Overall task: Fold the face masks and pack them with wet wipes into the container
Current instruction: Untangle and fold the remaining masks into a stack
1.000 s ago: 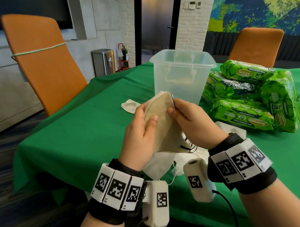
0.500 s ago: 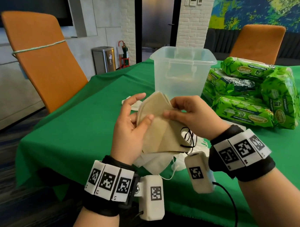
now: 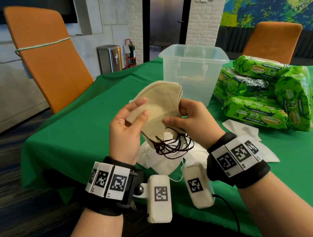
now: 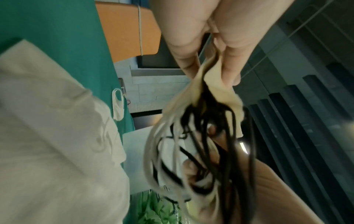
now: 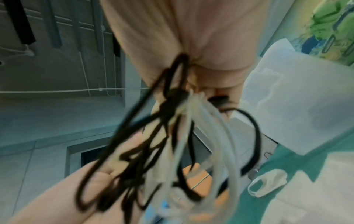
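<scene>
- Above the near edge of the green table [image 3: 73, 137], both hands hold a stack of beige masks [image 3: 160, 102] in the air, in front of the clear container [image 3: 195, 72].
- Left hand [image 3: 126, 132]: thumb and fingers pinch the stack's left side.
- Right hand [image 3: 192, 118]: thumb and fingers pinch the right edge; black ear loops [image 3: 171, 145] dangle in a tangle below.
- Step in hand, by my read: folding/squaring the beige masks, not yet packed.
- White masks [image 3: 155, 156] lie on the table under the hands, one more [image 5: 268, 183] lies apart; wet wipe packs [image 3: 264, 92] sit piled right of the container, outside it.
- Container looks about empty; contents hard to tell through the wall.
- Next likely needs: tuck loops in, keep the stack pinched flat, reach forward over the rim and lower it in.
</scene>
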Available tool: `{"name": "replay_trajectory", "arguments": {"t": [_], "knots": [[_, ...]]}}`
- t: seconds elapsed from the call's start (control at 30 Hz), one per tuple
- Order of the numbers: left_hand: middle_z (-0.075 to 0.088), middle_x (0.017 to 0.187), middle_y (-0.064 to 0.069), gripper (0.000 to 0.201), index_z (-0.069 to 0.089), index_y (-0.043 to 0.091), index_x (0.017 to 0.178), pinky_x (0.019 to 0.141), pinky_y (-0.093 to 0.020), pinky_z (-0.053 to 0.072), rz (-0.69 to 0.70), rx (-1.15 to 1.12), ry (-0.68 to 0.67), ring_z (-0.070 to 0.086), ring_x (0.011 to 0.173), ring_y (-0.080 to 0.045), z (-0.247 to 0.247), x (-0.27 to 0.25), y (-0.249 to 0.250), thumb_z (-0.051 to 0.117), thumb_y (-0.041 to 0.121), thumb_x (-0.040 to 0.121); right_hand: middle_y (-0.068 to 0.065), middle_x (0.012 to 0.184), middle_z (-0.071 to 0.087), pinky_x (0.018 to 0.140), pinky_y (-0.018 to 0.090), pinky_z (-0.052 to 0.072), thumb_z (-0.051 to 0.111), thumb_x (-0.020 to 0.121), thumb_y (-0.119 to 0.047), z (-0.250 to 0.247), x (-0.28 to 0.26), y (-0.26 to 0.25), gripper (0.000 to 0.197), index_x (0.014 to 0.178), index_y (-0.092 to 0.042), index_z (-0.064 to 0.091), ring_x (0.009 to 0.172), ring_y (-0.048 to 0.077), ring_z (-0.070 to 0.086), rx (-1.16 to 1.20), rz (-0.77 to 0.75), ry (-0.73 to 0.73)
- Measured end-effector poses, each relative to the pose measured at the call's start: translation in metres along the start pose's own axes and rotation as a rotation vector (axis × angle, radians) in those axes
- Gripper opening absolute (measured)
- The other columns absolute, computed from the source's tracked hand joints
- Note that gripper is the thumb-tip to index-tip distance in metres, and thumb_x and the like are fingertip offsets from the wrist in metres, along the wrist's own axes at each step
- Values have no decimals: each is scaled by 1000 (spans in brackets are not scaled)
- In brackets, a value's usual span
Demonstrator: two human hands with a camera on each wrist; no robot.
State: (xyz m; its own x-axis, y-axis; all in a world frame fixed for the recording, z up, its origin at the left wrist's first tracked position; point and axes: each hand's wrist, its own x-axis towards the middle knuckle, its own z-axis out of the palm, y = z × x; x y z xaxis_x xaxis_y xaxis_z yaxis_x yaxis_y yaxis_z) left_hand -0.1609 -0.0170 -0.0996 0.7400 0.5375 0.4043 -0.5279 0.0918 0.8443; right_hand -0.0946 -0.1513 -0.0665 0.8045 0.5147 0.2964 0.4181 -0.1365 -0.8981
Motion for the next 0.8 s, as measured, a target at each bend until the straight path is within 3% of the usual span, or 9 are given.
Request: {"name": "replay_trajectory", "arguments": {"t": [0.1,0.2,0.3,0.37,0.47,0.57,0.63,0.73,0.8], "knots": [[71,95,9,30,74,38,83,90,-37,49,-9,39,-74,63,100,-17,-1,-3,1,70,11,72,19,103,68,80,35,56,67,78,4,7,-1,-3,34,111,3,59,85,24,67,109,26,-10],[72,87,15,41,75,36,80,88,-36,48,-31,104,-32,62,91,-13,-6,-2,2,63,-4,82,16,99,68,79,34,57,70,74,5,10,-2,-6,40,112,1,58,85,24,67,68,20,-68],[72,83,15,44,75,36,82,78,-43,44,-44,141,18,49,80,-23,-14,3,0,60,-6,84,7,79,67,72,35,55,72,68,12,7,-1,-6,43,103,-9,56,69,20,64,-5,55,-177],[72,90,13,42,74,35,84,81,-46,47,-17,191,46,51,80,-23,-20,6,1,60,-5,84,4,70,64,67,30,54,71,67,15,2,1,-7,45,100,-12,57,60,16,61,-33,71,-223],[68,98,18,41,68,36,92,81,-25,49,42,273,92,59,84,-6,-27,11,4,58,-4,86,5,74,63,74,28,54,67,71,16,-5,7,-7,39,97,-13,60,65,16,60,-22,75,-173],[65,98,20,40,64,35,94,69,-5,43,64,325,123,56,75,13,-34,15,8,55,-3,88,6,84,64,82,29,51,65,78,4,-12,22,-1,23,96,-12,64,77,18,61,-198,118,-43],[63,97,22,40,63,34,95,67,-2,41,67,342,122,55,71,17,-37,17,10,54,-4,88,9,97,64,83,26,44,68,80,-10,-13,33,3,24,104,-10,66,91,22,59,-528,163,-71],[65,81,22,39,64,34,96,52,-9,38,50,376,103,45,46,6,-39,15,12,54,-3,89,9,120,61,82,27,43,63,85,-33,-5,40,8,41,116,-6,62,107,25,58,-911,306,-277],[64,67,19,39,64,36,95,41,-15,28,36,389,91,28,34,-2,-39,13,12,54,-1,89,11,116,63,65,27,46,58,86,-43,3,44,13,50,116,-3,59,96,27,62,-990,397,-380]]}}
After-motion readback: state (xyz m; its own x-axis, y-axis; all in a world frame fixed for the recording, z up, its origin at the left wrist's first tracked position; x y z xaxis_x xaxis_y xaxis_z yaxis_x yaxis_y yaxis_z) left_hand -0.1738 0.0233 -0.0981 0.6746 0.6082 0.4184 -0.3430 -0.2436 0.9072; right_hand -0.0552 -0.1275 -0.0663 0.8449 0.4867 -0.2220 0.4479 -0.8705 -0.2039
